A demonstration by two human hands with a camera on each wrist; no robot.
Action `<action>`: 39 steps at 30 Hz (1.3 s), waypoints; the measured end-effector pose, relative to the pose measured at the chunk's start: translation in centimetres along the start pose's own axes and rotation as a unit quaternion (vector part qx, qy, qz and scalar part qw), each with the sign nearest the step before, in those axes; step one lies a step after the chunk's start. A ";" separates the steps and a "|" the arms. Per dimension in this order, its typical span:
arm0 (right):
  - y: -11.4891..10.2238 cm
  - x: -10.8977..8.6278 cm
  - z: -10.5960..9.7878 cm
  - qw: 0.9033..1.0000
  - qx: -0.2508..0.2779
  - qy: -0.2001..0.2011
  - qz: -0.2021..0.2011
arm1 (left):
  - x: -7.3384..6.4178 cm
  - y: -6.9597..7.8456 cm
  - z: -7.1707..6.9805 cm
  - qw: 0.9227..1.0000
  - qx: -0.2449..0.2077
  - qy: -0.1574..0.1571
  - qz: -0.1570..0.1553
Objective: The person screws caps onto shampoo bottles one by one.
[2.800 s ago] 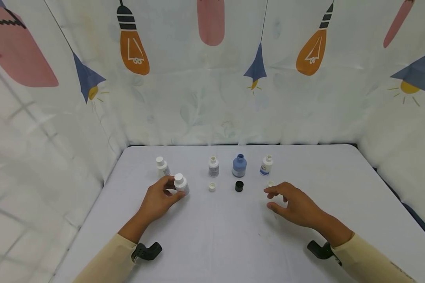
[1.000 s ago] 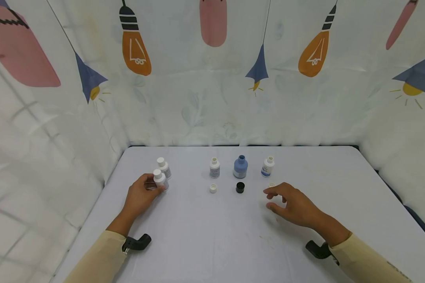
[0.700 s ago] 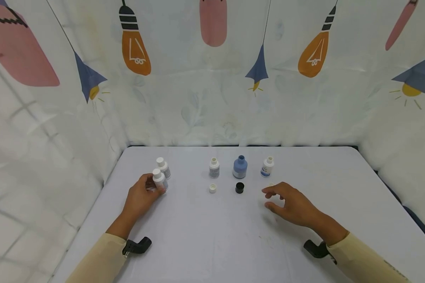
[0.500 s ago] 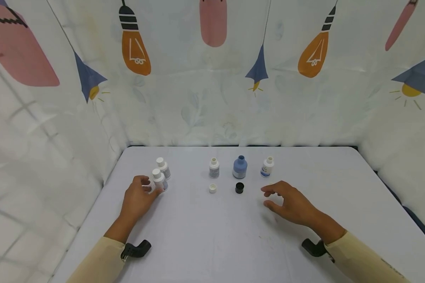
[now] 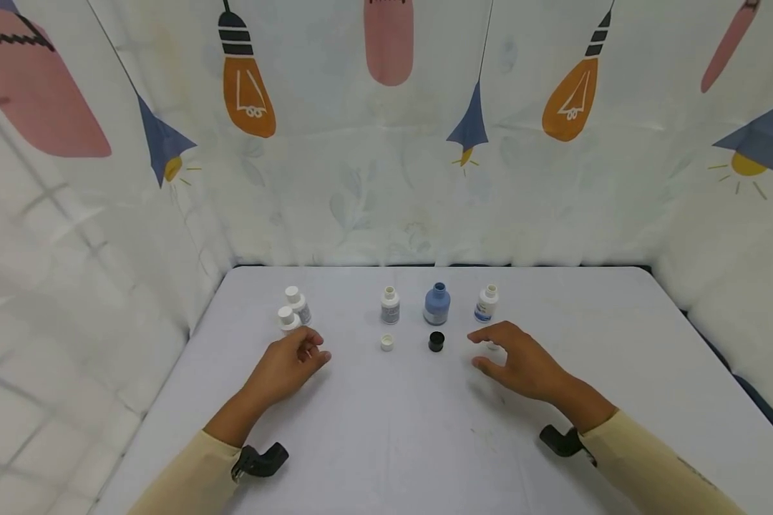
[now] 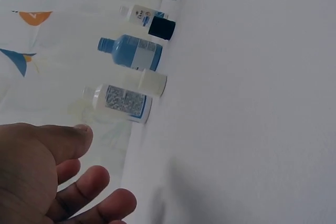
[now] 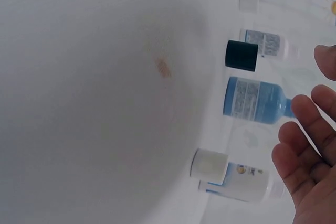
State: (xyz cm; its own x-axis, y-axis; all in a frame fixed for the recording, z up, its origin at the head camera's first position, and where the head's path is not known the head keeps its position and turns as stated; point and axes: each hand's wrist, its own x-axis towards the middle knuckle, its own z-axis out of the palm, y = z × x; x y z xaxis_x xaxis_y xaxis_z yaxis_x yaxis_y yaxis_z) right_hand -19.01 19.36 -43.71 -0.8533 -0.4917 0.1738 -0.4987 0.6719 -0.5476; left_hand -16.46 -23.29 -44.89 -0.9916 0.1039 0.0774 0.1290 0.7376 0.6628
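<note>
My left hand hovers with loosely bent fingers, holding nothing, in front of two capped white bottles. The nearer capped bottle is partly hidden by that hand; the other capped bottle stands just behind it. My right hand is also off the table with thumb and fingers apart, nothing between them. It partly covers a white cap. Beyond it stands an uncapped white bottle with a blue band. An uncapped blue bottle and a black cap show beside the fingers in the right wrist view.
Another uncapped white bottle stands left of the blue one, with its white cap in front. All rest on a white-covered table. A printed curtain hangs behind and at the sides.
My left hand carried a capped bottle left, set it beside the other capped bottle, let go and moved back right. My right hand has drifted slightly left.
</note>
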 end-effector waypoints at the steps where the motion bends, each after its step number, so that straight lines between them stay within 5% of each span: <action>1: 0.0 0.1 0.1 1.000 0.001 -0.002 0.000 | 0.3 0.2 0.4 1.000 -0.006 -0.001 0.010; 5: -0.3 0.8 0.5 1.000 0.003 -0.007 0.003 | 1.5 0.7 1.7 0.999 -0.028 -0.007 0.038; 12: -1.1 2.1 1.3 1.000 -0.020 -0.020 0.013 | 3.4 1.2 3.3 0.999 -0.039 -0.020 0.028; 28: -2.1 4.4 2.9 0.999 -0.019 -0.042 0.016 | 7.6 2.5 5.2 0.998 -0.052 -0.039 0.023; 39: -2.8 6.1 4.4 0.998 -0.024 -0.061 0.009 | 9.3 3.0 5.7 0.998 -0.053 -0.039 0.025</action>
State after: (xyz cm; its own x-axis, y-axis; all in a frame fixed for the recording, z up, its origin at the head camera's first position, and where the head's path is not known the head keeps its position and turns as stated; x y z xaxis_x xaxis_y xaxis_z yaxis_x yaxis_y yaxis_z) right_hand -22.14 12.04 -44.70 -0.8381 -0.5421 0.0617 -0.4933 0.7047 -0.5099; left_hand -25.25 -16.31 -46.38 -0.9797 0.1924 0.0567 0.1714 0.6564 0.7347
